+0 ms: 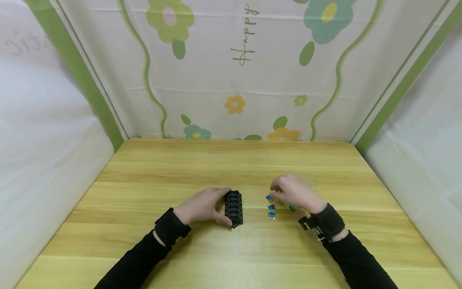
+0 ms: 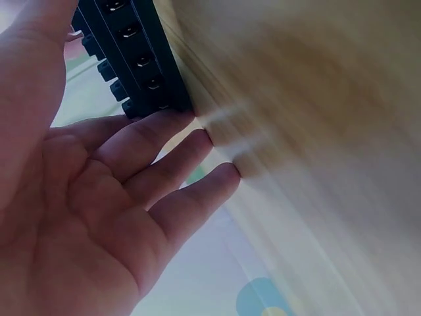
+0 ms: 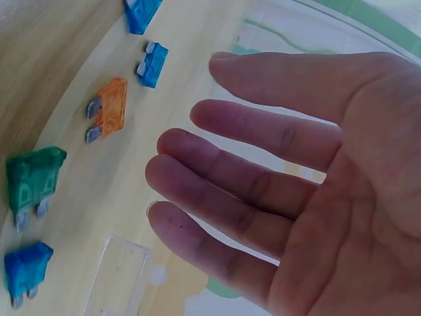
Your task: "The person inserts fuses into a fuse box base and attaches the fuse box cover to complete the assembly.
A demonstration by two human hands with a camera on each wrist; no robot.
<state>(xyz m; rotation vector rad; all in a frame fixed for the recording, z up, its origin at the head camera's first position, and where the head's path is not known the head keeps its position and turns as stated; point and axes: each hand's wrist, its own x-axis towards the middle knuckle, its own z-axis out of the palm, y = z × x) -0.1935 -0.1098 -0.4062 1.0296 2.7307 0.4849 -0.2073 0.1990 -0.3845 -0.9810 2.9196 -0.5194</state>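
Note:
My left hand (image 1: 203, 205) grips a black fuse block (image 1: 234, 208) by its ends, thumb at the near end and index finger at the far end. In the left wrist view the block's side (image 2: 141, 59) shows a row of round-edged openings, and the other fingertips rest at the tabletop. My right hand (image 1: 294, 193) hovers over several small blade fuses, fingers loosely bent and holding nothing. The right wrist view shows an orange fuse (image 3: 112, 108), a green fuse (image 3: 34, 176) and blue fuses, one of them small (image 3: 153, 64), near the fingertips.
A clear plastic case (image 3: 118, 276) lies beyond the fuses, beside the right hand. The wooden table (image 1: 231, 257) is enclosed by white fabric walls with a printed flower pattern (image 1: 234, 104) at the back. Black straps with cameras (image 1: 326, 222) sit on both wrists.

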